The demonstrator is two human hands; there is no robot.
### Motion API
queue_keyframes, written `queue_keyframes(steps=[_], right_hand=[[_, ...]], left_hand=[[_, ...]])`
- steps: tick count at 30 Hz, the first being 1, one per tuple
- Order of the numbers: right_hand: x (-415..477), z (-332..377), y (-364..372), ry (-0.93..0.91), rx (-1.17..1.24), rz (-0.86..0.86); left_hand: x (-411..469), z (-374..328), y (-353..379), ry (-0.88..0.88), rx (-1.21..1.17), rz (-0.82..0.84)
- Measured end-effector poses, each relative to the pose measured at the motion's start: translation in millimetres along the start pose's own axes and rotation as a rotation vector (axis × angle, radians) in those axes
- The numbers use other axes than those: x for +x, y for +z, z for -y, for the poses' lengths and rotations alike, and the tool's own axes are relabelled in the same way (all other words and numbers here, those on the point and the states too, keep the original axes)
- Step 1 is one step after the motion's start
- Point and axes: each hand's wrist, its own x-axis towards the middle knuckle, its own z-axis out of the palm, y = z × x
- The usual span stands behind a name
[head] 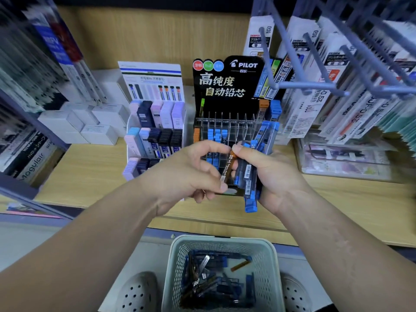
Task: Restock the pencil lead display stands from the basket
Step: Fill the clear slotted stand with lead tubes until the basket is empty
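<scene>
My right hand (273, 174) grips a bundle of blue-capped lead cases (249, 176) upright in front of the black Pilot display stand (225, 86). My left hand (186, 172) pinches an orange-brown lead case (229, 168) at the left side of that bundle. The stand's clear slots (227, 129) hold several blue cases and an orange one at the left end. A pale green basket (221, 243) on the floor below holds several more loose lead cases (211, 280).
A white tiered stand (155, 136) with pastel and dark lead cases sits left of the Pilot stand on the wooden shelf (90, 167). White boxes (78, 124) lie further left. Metal hooks (315, 70) with hanging refills jut out at upper right. My shoes flank the basket.
</scene>
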Motion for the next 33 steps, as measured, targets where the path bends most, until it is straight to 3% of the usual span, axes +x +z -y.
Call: queue_keyframes(steps=[9, 18, 27, 33], right_hand=[[-2.0, -7.3, 13.0, -0.004, -0.041, 0.071], [-0.5, -4.9, 5.0, 0.012, -0.040, 0.038], [-0.5, -3.0, -3.3, 0.016, -0.053, 0.030], [-2.9, 0.6, -7.0, 0.026, -0.041, 0.032]], left_hand=[[-5.7, 6.3, -13.0, 0.054, 0.135, -0.019], [-5.0, -3.3, -48.1, 0.287, 0.101, -0.520], [7.3, 11.7, -37.0, 0.325, 0.470, -0.561], [14.7, 12.2, -28.6, 0.297, 0.496, -0.586]])
